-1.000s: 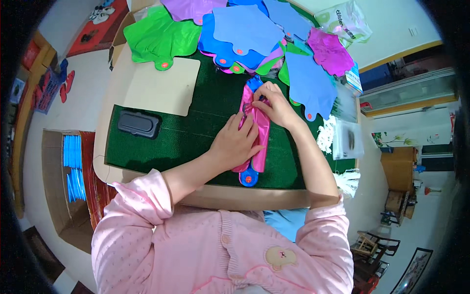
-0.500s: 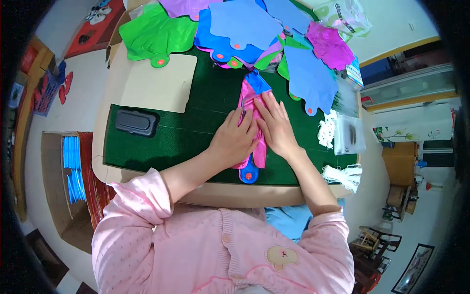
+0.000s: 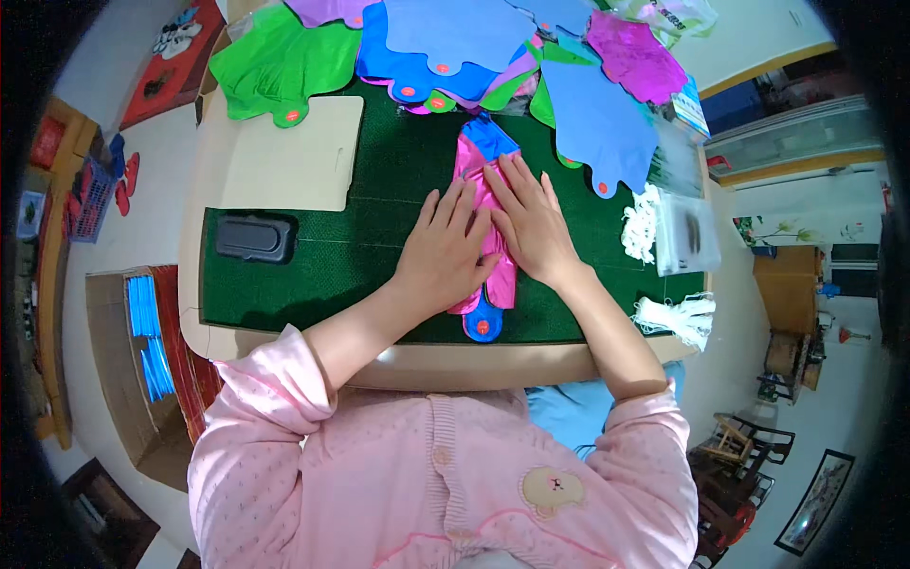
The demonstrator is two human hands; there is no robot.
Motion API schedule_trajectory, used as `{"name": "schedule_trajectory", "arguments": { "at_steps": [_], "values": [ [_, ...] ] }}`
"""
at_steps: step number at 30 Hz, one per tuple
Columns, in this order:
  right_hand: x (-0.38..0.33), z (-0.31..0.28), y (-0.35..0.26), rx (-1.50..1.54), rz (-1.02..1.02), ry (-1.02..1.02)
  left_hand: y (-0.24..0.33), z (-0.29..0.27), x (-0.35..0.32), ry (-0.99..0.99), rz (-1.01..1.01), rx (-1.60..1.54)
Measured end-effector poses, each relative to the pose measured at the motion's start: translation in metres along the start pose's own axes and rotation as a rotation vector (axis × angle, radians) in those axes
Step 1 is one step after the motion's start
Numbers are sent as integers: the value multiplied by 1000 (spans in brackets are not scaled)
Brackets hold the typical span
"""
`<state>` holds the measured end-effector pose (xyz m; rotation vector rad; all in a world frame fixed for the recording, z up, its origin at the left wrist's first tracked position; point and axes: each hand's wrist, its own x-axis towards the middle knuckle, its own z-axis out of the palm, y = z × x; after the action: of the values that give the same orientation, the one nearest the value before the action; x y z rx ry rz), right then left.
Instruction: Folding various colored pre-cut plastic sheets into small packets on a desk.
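Observation:
A shiny pink and blue piece of film [image 3: 505,284], perhaps a flat balloon, lies folded into a long narrow strip on the green mat. Its blue end points away from me, and a round blue tab [image 3: 483,324] with an orange dot sticks out at the near end. My left hand [image 3: 438,247] rests on its left side, fingers stretched out and slightly spread. On its upper right part lies my right hand [image 3: 536,223], flat with extended fingers. Both palms hide much of the strip's middle.
Flat film shapes in green [image 3: 284,62], light blue [image 3: 602,123] and magenta [image 3: 635,57] cover the far side. A beige board [image 3: 289,166] and black case [image 3: 254,238] lie left. White string bundles [image 3: 675,321] and a clear plastic box [image 3: 687,232] are right.
My left fingers have straightened and spread out on the strip. The right hand stays flat on it. The whole view has shifted slightly.

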<state>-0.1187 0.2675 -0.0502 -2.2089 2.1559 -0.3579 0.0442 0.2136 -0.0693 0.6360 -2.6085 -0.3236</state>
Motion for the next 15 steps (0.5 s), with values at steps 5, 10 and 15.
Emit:
{"name": "schedule_trajectory", "arguments": {
  "at_steps": [5,10,15],
  "values": [
    [-1,2,1,-26,5,-11,0,1,0,6,-7,0],
    [-3,3,1,-27,78,33,1,-2,1,13,-24,-58],
    [-2,0,-1,16,34,3,0,-3,1,12,-19,-70]
  ]
}}
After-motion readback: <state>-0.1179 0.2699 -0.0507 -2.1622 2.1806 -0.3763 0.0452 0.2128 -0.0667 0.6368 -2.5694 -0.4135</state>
